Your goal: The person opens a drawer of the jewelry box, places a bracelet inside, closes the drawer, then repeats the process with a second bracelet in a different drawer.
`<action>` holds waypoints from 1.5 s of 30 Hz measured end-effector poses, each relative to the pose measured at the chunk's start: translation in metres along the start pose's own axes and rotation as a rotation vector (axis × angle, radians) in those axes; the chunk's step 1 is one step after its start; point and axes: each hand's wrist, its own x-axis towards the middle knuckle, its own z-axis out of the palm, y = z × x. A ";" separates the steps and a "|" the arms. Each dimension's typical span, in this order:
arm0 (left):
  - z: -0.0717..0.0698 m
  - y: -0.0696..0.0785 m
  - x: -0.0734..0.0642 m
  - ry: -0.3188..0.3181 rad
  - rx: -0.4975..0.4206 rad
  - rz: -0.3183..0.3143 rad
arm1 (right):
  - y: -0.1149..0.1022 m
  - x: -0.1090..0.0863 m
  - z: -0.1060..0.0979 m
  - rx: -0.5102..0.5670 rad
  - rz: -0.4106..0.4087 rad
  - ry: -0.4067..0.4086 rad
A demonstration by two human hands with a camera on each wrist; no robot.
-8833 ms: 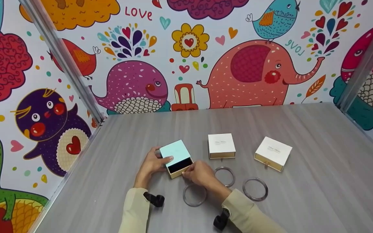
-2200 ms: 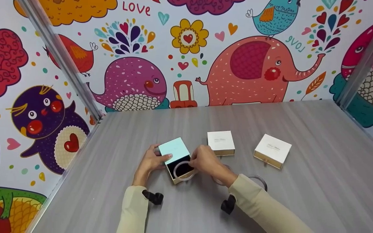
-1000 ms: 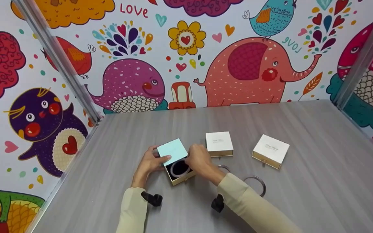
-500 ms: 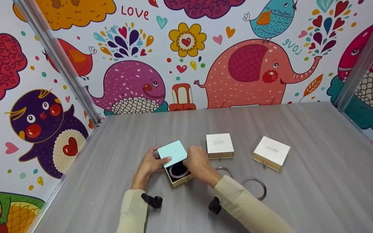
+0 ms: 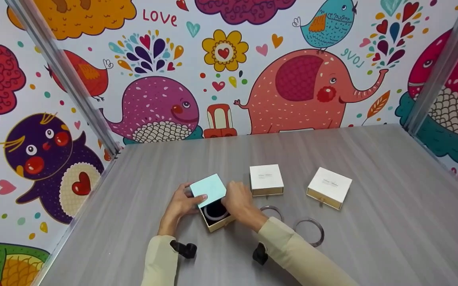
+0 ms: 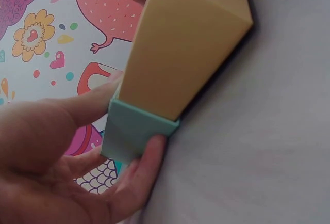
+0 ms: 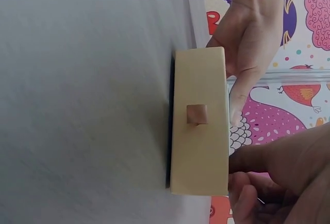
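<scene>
My left hand [image 5: 180, 204] grips a mint-lidded drawer box [image 5: 209, 190], thumb on top and fingers round the far side. Its tan drawer [image 6: 175, 43] is pulled partway out and has a black lining; a small brown tab [image 7: 197, 114] sits on the drawer front. Inside the drawer lies a clear greyish bangle [image 5: 215, 219], tilted, its far part hidden by the sleeve and right hand. My right hand [image 5: 239, 201] reaches over the drawer's right side with curled fingers, pinching the bangle's edge; the fingertips are hidden in the head view.
Two white boxes with gold drawers, a middle one [image 5: 266, 176] and a right one [image 5: 329, 184], stand further back. Two more bangles lie on the grey table: one [image 5: 280, 210] partly behind the right wrist, another [image 5: 322, 232] beside the right sleeve. A patterned wall [image 5: 221, 91] closes the back.
Earlier the bangle lay on the table and the drawer was empty. My right hand has picked it up, brought it over the drawer, and lowered it in. My left hand keeps its hold.
</scene>
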 end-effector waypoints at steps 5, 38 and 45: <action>0.000 -0.001 -0.001 0.000 -0.014 -0.003 | 0.000 -0.001 0.002 -0.032 -0.008 0.025; 0.000 -0.001 -0.001 -0.004 0.025 -0.003 | 0.005 -0.026 -0.023 0.198 -0.104 -0.106; 0.000 -0.002 -0.001 0.000 0.031 -0.004 | 0.004 -0.037 -0.034 0.264 -0.143 -0.139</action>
